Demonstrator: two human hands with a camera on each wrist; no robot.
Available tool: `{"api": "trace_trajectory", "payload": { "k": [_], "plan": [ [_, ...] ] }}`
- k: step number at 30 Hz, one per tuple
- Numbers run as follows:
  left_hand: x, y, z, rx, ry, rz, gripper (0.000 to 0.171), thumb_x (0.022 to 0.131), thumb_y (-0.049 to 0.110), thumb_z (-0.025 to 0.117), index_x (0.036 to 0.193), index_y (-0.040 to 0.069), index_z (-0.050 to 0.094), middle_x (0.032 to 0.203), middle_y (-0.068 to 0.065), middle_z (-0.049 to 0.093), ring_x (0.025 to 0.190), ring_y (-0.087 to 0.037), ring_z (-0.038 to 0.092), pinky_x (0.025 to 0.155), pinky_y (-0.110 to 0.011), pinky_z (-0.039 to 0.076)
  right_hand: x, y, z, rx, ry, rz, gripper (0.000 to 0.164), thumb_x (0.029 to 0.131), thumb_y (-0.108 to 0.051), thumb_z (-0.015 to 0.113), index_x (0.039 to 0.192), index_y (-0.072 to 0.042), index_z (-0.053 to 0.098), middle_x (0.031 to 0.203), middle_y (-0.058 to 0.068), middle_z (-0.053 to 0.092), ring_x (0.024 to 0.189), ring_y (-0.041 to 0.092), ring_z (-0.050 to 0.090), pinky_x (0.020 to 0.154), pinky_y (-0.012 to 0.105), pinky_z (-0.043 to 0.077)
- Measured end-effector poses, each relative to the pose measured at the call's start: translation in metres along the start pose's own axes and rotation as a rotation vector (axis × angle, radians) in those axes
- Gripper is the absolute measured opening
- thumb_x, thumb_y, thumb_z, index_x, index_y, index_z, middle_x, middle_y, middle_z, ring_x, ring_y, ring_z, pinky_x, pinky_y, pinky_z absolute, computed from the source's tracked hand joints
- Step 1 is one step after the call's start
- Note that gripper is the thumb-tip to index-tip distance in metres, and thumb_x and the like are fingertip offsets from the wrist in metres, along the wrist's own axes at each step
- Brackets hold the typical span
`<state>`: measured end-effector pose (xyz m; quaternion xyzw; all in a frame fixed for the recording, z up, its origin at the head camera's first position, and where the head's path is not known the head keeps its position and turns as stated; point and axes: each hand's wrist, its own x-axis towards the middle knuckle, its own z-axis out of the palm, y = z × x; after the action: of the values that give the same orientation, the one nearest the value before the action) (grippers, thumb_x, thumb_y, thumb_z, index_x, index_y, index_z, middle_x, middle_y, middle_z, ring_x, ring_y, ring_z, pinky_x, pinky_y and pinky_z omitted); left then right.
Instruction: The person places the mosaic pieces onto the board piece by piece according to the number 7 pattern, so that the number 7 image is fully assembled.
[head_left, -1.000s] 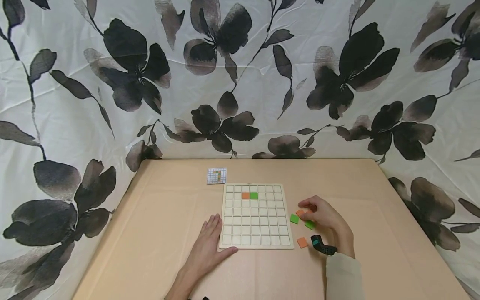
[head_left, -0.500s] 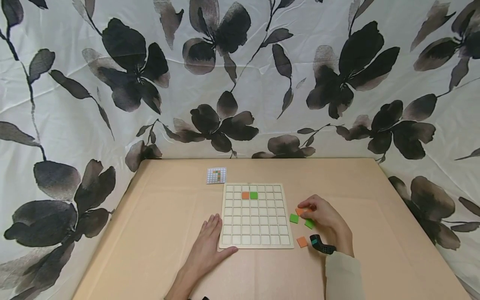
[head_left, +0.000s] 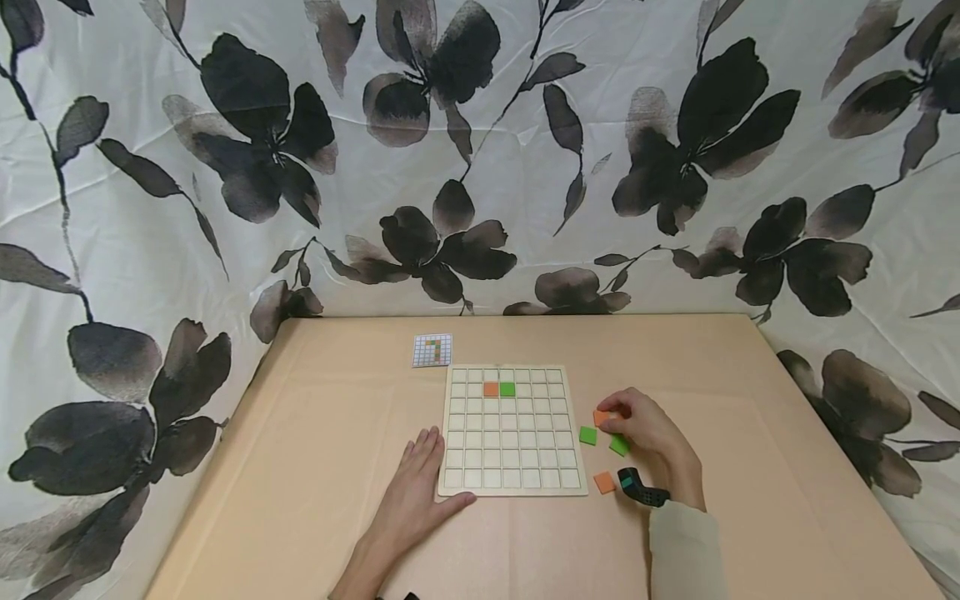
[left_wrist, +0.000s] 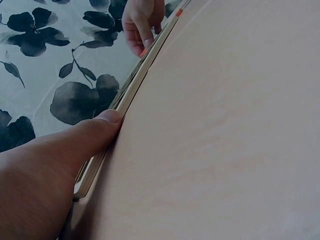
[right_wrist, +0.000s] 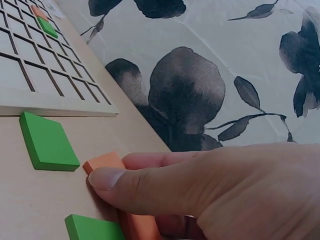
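Note:
A pale wooden grid board [head_left: 517,454] lies on the table, with an orange tile [head_left: 491,389] and a green tile [head_left: 507,389] side by side in one of its upper rows. My left hand [head_left: 412,483] rests flat against the board's left side, its thumb touching the front edge. To the right of the board, my right hand [head_left: 645,425] pinches an orange tile [right_wrist: 107,161] between thumb and fingers. Under that hand another orange tile [right_wrist: 141,227] is partly hidden. Close by lie two green tiles, one [right_wrist: 47,142] nearer the board and one [right_wrist: 92,229] nearer the wrist.
A small pattern card [head_left: 432,350] lies just beyond the board's upper left corner. Another orange tile [head_left: 604,482] is on the table near the board's lower right corner. Behind the table [head_left: 787,467] hangs a flower-printed cloth [head_left: 517,167].
The orange tile at my right fingertips has shifted slightly and shows more of its face. My right hand has barely moved, and the left hand stays still.

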<state>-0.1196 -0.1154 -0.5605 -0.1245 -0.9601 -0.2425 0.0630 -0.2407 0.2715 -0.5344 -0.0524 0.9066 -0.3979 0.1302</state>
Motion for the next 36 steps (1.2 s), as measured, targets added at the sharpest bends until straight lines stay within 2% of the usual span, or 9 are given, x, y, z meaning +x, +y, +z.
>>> {"api": "trace_trajectory", "payload": {
  "k": [8, 12, 20, 36],
  "plan": [
    [0.0015, -0.0006, 0.0015, -0.003, -0.014, -0.005, 0.104, 0.081, 0.067, 0.069, 0.147, -0.008, 0.042, 0.158, -0.023, 0.037, 0.152, -0.036, 0.03, 0.128, -0.047, 0.021, 0.0018, -0.0045, 0.003, 0.031, 0.034, 0.033, 0.022, 0.089, -0.012, 0.075, 0.109, -0.009, 0.065, 0.096, 0.008, 0.058, 0.092, 0.023, 0.051, 0.068, 0.023, 0.048],
    [0.0015, -0.0005, 0.0023, -0.007, -0.018, -0.011, 0.104, 0.081, 0.067, 0.07, 0.147, -0.008, 0.042, 0.159, -0.023, 0.037, 0.152, -0.035, 0.029, 0.129, -0.046, 0.02, 0.0032, -0.0045, 0.004, 0.031, 0.046, 0.023, 0.021, 0.09, -0.012, 0.074, 0.108, -0.008, 0.064, 0.094, 0.008, 0.059, 0.089, 0.022, 0.052, 0.065, 0.021, 0.048],
    [0.001, -0.0008, 0.0031, -0.005, -0.011, -0.008, 0.104, 0.081, 0.067, 0.07, 0.147, -0.008, 0.043, 0.158, -0.023, 0.037, 0.152, -0.036, 0.03, 0.129, -0.047, 0.021, 0.0061, -0.0002, 0.0051, 0.03, 0.062, 0.0, 0.023, 0.092, -0.009, 0.071, 0.114, -0.006, 0.065, 0.096, 0.008, 0.064, 0.086, 0.021, 0.055, 0.065, 0.02, 0.05],
    [0.0014, -0.0012, 0.0029, -0.014, -0.013, -0.012, 0.105, 0.08, 0.067, 0.071, 0.148, -0.007, 0.041, 0.16, -0.022, 0.035, 0.152, -0.034, 0.029, 0.128, -0.045, 0.02, 0.0089, -0.0013, 0.006, 0.037, 0.157, -0.018, 0.028, 0.094, -0.025, 0.071, 0.114, -0.007, 0.065, 0.1, 0.008, 0.068, 0.089, 0.021, 0.057, 0.072, 0.018, 0.051]
  ]
}}
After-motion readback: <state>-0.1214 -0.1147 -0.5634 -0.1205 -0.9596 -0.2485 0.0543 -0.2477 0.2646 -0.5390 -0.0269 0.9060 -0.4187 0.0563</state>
